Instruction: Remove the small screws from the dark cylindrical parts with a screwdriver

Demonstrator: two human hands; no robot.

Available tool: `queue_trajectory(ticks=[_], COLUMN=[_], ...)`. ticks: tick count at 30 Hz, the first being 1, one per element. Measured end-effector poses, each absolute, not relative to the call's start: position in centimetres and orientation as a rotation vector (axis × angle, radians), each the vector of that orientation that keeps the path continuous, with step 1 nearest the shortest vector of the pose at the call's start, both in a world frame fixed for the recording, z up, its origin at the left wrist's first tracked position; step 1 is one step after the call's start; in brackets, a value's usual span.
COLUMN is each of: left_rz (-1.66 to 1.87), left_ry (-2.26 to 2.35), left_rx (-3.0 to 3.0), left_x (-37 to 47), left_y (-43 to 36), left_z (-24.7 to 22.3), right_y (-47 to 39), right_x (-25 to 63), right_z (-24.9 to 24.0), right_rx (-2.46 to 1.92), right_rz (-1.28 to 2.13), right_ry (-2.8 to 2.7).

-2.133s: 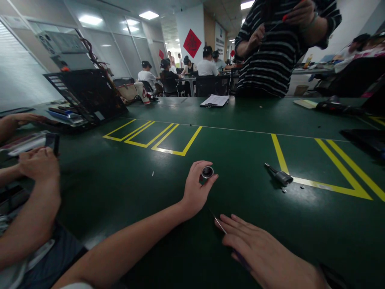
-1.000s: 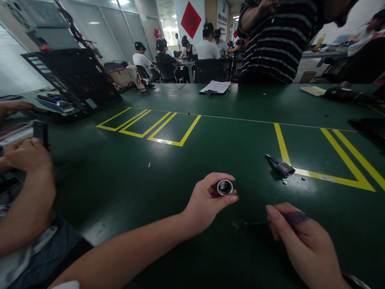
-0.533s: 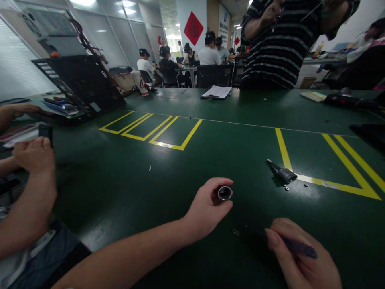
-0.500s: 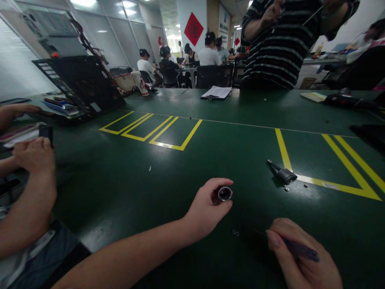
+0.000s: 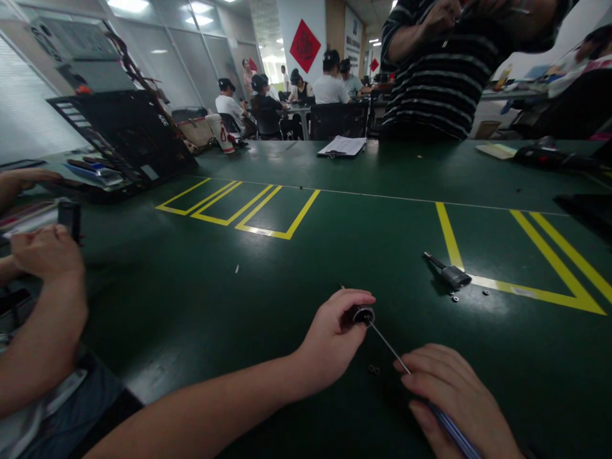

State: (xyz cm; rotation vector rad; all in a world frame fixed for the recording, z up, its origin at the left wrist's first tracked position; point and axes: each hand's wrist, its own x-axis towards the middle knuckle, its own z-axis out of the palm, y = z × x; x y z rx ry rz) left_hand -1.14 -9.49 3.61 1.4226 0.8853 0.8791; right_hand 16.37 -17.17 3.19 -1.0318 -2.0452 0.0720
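Observation:
My left hand (image 5: 329, 338) is closed around a dark round part (image 5: 363, 314) with a metal rim, its open end facing me. In my right hand (image 5: 454, 395) is a screwdriver (image 5: 389, 346) with a thin metal shaft and a bluish handle. The shaft reaches into the opening of the round part, and a thin tip shows beyond my left fingers. Two small nuts (image 5: 373, 369) lie on the green table just below, between my hands.
On the green table (image 5: 191, 280), a black part with a metal stem (image 5: 453, 275) lies at right beside small nuts (image 5: 455, 299) and yellow tape. A clipboard (image 5: 342, 146) lies far back. Another person's hand (image 5: 48, 252) is at left; a striped-shirt person (image 5: 435, 76) stands opposite.
The screwdriver has swung up and its shaft now enters the round part. My left hand has tilted that part, and my right hand has shifted its grip on the handle.

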Motion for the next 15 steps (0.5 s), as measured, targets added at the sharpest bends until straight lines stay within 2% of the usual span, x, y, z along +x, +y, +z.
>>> queue_trajectory(ticks=[15], left_rz=[0.918], left_ry=[0.962], left_rx=[1.486], left_x=[-0.95], left_y=[-9.61], left_z=[3.64], right_y=[-16.88], right_x=[15.99], right_z=[3.61], right_rx=[-0.976], right_rz=[-0.047], right_ry=[-2.135])
